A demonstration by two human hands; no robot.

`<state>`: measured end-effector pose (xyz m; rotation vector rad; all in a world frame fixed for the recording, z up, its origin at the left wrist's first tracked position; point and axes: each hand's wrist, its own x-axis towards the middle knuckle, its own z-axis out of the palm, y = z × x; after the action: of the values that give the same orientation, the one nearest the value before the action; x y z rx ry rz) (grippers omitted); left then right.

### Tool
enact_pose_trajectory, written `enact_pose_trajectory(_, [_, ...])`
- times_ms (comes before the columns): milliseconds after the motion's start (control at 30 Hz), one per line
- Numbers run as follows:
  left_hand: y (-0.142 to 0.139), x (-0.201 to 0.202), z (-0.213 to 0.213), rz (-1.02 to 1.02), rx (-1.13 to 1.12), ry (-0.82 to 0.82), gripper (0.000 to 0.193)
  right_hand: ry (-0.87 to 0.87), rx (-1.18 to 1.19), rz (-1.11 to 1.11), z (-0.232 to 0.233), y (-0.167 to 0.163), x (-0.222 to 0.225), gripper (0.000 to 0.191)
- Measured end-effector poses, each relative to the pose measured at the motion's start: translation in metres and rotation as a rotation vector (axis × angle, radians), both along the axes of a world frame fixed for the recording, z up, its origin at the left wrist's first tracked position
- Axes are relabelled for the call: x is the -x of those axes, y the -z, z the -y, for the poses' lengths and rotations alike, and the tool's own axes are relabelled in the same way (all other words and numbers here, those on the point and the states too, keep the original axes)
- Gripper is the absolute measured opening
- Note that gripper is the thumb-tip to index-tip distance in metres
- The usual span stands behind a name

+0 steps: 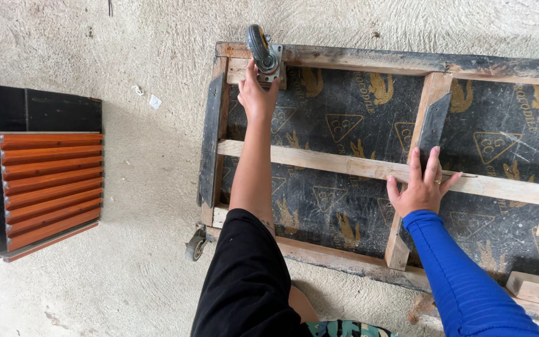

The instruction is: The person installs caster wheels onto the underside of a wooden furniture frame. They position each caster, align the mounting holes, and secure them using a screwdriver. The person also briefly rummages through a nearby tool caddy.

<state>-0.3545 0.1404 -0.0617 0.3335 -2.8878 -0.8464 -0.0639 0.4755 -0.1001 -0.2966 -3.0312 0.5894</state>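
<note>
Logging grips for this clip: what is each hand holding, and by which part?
Left hand grips the caster wheel by its metal bracket; right hand holds nothing, flat on the wooden crossbar.

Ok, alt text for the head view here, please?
A left hand grips a caster wheel at the corner of an upturned wooden cart frame, while the right hand presses flat on a crossbar. Orange slatted panels lie nearby on concrete.

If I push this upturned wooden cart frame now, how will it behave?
The upturned wooden cart frame would probably feel stiff and rather heavy, given its thick beams and black board. With its grey caster wheel pointing up, it should scrape over the rough concrete floor, not roll. The left hand rests at that caster.
</note>
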Motion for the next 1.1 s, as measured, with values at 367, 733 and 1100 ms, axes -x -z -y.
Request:
enact_pose_trajectory(367, [-0.023, 0.011, -0.003, -0.051, 0.04, 0.006, 0.097, 0.001, -0.007, -0.012, 0.001, -0.003, 0.002, 0.083])
enact_pose_trajectory(733, [-0.096, 0.077, 0.018, -0.083, 0.742, 0.581, 0.075, -0.002, -0.001, 0.007, 0.003, -0.007, 0.003, 0.082])
enact_pose_trajectory(1100, [-0.107, 0.079, 0.035, -0.006, 0.655, 0.506, 0.043, -0.006, 0.015, -0.002, 0.001, -0.007, 0.002, 0.082])
